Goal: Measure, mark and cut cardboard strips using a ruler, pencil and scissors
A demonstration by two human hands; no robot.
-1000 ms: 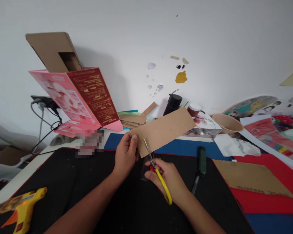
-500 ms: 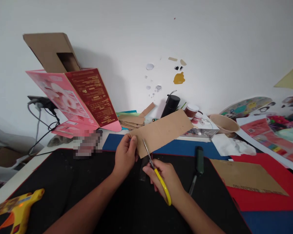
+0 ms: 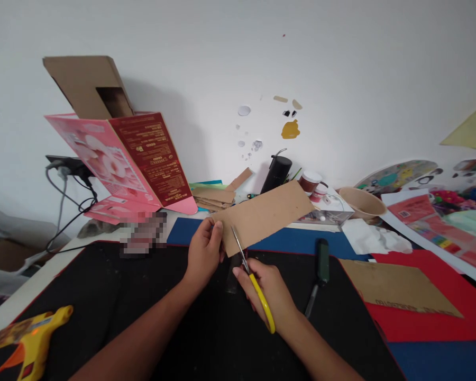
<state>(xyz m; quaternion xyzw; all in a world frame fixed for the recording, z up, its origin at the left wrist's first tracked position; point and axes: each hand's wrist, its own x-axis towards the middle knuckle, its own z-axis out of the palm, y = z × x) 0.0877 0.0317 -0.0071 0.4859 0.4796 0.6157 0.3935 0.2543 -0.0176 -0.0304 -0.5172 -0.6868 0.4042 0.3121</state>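
My left hand (image 3: 206, 244) pinches the left end of a long brown cardboard strip (image 3: 267, 213), thumb on top. The strip slants up to the right above the mat. My right hand (image 3: 267, 288) is closed around yellow-handled scissors (image 3: 261, 297). One scissor blade lies over the strip's near edge, close to my left thumb; the other blade is hidden behind the cardboard. A dark, partly see-through piece (image 3: 232, 272) lies on the mat between my hands, largely covered.
A yellow glue gun (image 3: 35, 338) lies at the lower left of the black mat (image 3: 143, 296). A green-handled tool (image 3: 322, 264) rests to the right. Beyond it are a cardboard piece (image 3: 400, 286) and red sheet (image 3: 424, 330). A pink box (image 3: 99, 159) stands at the back left.
The hands, scissors and strip keep almost the same places. The scissors' handle has shifted very slightly to the left, and the view has turned a little.
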